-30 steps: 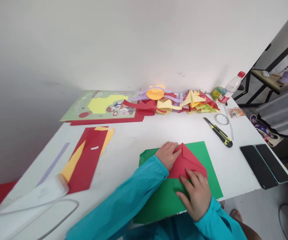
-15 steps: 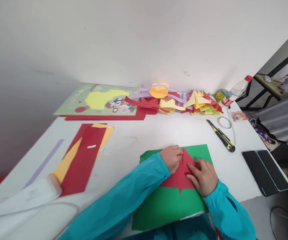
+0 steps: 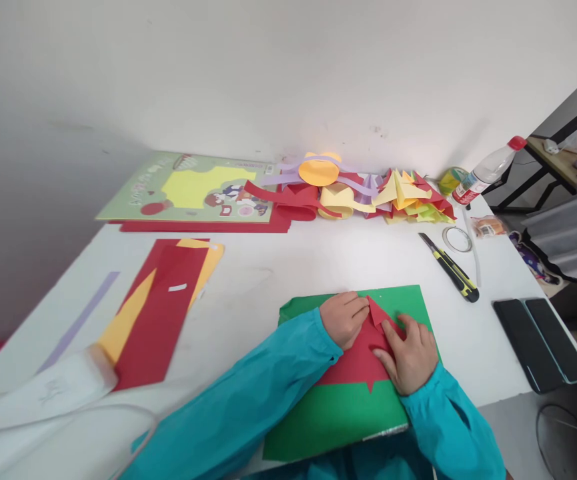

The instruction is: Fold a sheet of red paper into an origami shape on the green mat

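Note:
A red folded paper (image 3: 351, 363) with a small point at its lower edge rests on a green sheet (image 3: 338, 423) at the table's front. My left hand (image 3: 344, 321) is closed, its fingertips pinching the paper's upper left edge near the peak. On the paper's right side lies my right hand (image 3: 412, 353), thumb and index finger spread apart. Its index fingertip touches the lower end of a turned-over flap (image 3: 378, 312) by the peak. Parts of the paper are hidden under both hands.
Right of the green sheet lie a utility knife (image 3: 451, 268), a tape roll (image 3: 457, 239) and a dark folding phone (image 3: 541, 343). A bottle (image 3: 488, 172) stands behind. Paper crafts (image 3: 335, 190) line the wall. Red sheets (image 3: 161, 320) and a white device (image 3: 43, 393) are left.
The upper flap of the red paper, earlier flat with a slit showing, is now folded over toward the right. Both hands keep nearly the same places; the view has shifted slightly.

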A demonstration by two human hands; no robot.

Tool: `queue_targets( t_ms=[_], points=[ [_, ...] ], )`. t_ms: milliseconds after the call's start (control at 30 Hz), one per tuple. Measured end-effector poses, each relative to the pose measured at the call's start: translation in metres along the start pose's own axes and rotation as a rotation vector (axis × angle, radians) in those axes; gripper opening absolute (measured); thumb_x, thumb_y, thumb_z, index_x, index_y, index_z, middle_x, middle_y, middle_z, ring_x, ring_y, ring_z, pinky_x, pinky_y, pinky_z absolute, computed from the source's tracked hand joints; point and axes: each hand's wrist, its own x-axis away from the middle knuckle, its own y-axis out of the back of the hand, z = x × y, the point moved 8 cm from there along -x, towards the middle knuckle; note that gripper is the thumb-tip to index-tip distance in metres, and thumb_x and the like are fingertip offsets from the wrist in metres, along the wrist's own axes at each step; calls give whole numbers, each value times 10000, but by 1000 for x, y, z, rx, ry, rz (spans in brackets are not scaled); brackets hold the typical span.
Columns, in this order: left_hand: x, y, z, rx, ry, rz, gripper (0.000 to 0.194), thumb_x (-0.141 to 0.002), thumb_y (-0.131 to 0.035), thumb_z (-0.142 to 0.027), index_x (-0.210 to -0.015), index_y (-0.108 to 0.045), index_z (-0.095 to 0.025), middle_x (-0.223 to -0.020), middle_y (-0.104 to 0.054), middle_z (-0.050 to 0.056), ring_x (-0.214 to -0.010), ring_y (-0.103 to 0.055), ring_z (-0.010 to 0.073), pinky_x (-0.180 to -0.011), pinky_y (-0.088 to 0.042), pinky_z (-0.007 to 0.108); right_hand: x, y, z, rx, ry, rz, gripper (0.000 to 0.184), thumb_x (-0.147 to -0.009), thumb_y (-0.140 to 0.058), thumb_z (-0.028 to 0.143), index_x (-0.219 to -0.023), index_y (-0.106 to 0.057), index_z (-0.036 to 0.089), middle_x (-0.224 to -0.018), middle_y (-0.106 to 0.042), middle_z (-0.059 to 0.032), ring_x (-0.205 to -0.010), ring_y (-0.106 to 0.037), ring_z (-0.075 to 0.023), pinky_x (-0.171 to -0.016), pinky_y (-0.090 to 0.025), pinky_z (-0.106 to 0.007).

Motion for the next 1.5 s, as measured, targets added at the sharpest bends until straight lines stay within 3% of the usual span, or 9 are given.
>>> queue_targets(
  t_ms=[100, 267, 567, 900, 1167, 1300, 1500],
  points=[
    [0, 6, -1, 19, 12, -40, 183, -756, -441, -91, -834, -606, -77, -845, -653, 141, -720, -566, 190, -620, -521, 325, -1, 0, -3, -9, -37, 0, 424, -817, -435, 507, -1089, -609, 233, -1247, -448, -147, -995, -442, -302, -798, -357, -432],
    [-3, 10, 1, 73, 13, -62, 184, -744, -457, -81, -857, -603, -71, -873, -666, 155, -727, -590, 188, -641, -540, 327, -6, -3, -3, -82, -23, 40, 434, -816, -419, 522, -1062, -609, 218, -1363, -359, -135, -1225, -289, -344, -920, -280, -487],
    [-1, 6, 4, 111, 37, -70, 188, -736, -462, -76, -854, -608, -76, -863, -673, 147, -730, -595, 188, -646, -543, 331, -22, -13, 1, -53, -104, 43, 299, -809, -464, 479, -843, -653, 251, -1360, -408, -70, -1224, -323, -321, -940, -237, -496],
    [2, 4, 8, 95, 138, -90, 126, -710, -492, -86, -758, -607, -99, -913, -652, 157, -729, -550, 192, -652, -539, 350, -21, -15, -10, -119, -236, 12, 363, -902, -309, 366, -886, -664, 292, -1356, -418, 12, -1237, -323, -255, -955, -237, -448],
    [1, 2, 11, 125, 165, -68, 144, -682, -503, -73, -775, -612, -71, -923, -633, 184, -771, -528, 212, -674, -528, 367, -29, -12, -8, -30, -257, 30, 285, -832, -446, 472, -823, -670, 296, -1337, -441, -12, -1180, -354, -300, -849, -280, -450],
    [2, 0, 13, 168, 170, -52, 124, -680, -497, -86, -753, -593, -111, -918, -637, 153, -765, -532, 199, -668, -524, 360, -30, -5, -6, -22, -229, 0, 275, -856, -433, 407, -782, -670, 289, -1281, -492, -9, -1132, -372, -293, -807, -288, -432],
    [3, -1, 13, 210, 158, -59, 98, -633, -480, -64, -628, -502, -160, -830, -638, 118, -682, -508, 173, -636, -514, 332, -20, -1, -1, -145, -229, 26, 316, -863, -397, 362, -756, -674, 256, -1082, -544, -63, -843, -456, -219, -663, -317, -342]
  ],
)
